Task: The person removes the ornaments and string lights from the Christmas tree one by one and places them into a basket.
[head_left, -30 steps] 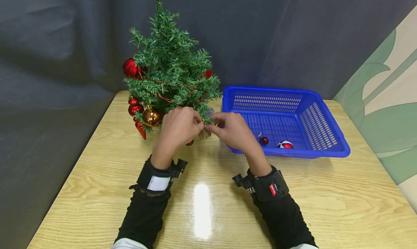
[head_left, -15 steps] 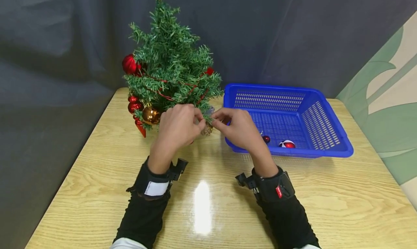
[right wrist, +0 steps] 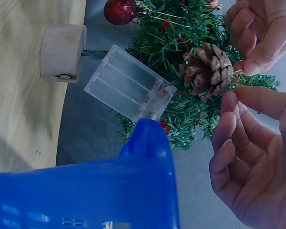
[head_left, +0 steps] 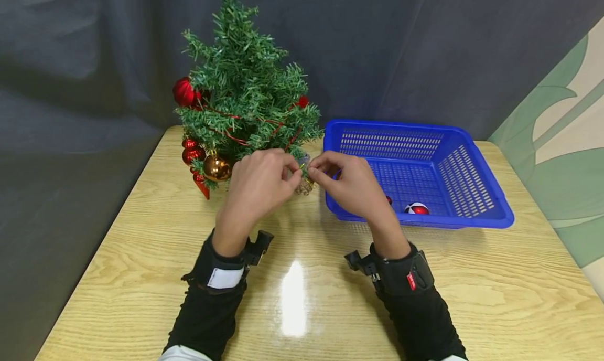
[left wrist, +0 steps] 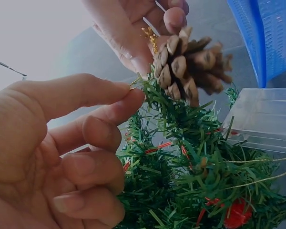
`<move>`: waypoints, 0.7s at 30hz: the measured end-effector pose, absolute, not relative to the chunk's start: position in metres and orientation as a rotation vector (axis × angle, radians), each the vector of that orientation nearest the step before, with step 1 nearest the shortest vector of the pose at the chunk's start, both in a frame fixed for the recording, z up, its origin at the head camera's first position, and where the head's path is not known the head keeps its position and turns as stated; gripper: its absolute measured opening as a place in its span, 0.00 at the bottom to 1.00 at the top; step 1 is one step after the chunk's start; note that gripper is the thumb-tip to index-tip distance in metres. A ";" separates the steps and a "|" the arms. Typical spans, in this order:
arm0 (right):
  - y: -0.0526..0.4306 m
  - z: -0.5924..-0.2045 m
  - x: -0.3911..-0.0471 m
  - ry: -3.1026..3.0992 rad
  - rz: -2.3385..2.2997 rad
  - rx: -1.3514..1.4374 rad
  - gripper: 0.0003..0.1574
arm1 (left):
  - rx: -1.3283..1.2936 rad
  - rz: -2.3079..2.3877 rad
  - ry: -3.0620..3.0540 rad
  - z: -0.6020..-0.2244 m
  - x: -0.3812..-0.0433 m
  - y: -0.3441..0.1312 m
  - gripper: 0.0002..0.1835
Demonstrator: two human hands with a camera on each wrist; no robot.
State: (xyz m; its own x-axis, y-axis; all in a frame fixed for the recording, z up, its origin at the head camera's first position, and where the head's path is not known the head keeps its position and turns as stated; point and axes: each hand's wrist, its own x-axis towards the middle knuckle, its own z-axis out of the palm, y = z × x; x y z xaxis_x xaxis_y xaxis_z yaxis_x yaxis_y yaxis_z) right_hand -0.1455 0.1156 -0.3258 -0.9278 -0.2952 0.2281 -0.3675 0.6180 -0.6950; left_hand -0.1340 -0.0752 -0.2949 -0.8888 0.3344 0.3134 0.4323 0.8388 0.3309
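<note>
A small green artificial Christmas tree [head_left: 250,77] stands at the back left of the table. On its lower right branch [left wrist: 164,102] hangs a brown pine cone [left wrist: 186,67] with a gold bow [left wrist: 150,39]. My left hand [head_left: 261,180] pinches the ornament's thin gold string [right wrist: 237,71] between thumb and forefinger, its other fingers loosely bent. Close beside it, my right hand [head_left: 351,182] pinches at the branch tip near the gold bow; its fingertips partly hide what lies between them. In the head view both hands partly cover the pine cone.
Right of the tree is a blue plastic basket [head_left: 396,125] holding a red-and-white ball [head_left: 417,209]. A clear plastic box [right wrist: 126,83] sits by the tree's wooden base [right wrist: 62,55]. Gold [head_left: 216,167] and red baubles [head_left: 185,92] hang at the tree's left.
My fingertips have parted slightly, the right hand shifting a little right and up. The right hand and wrist now cover more of the dark red ball in the basket.
</note>
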 end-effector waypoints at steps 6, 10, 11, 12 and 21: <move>0.120 -0.321 -0.143 -2.743 1.237 0.578 0.09 | -0.607 -0.644 -2.717 -0.293 -0.132 -0.074 0.07; 0.124 -0.316 -0.139 -2.719 1.268 0.599 0.09 | -0.655 -0.736 -2.663 -0.291 -0.131 -0.074 0.07; 0.125 -0.314 -0.138 -2.710 1.276 0.606 0.09 | -0.669 -0.761 -2.648 -0.291 -0.131 -0.074 0.07; 0.127 -0.313 -0.137 -2.703 1.285 0.610 0.09 | -0.683 -0.783 -2.632 -0.291 -0.130 -0.074 0.07; 0.135 -0.303 -0.129 -2.687 1.265 0.645 0.07 | -0.713 -0.936 -2.524 -0.290 -0.128 -0.075 0.06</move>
State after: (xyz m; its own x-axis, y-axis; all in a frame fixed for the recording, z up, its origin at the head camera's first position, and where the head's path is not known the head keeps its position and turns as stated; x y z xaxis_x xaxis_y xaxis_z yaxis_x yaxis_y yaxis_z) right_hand -0.1295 0.1349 -0.3034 -0.9049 -0.3314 0.2670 -0.4169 0.5648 -0.7122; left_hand -0.1280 -0.0745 -0.2898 -0.8100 0.3323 0.4832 0.5670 0.6541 0.5007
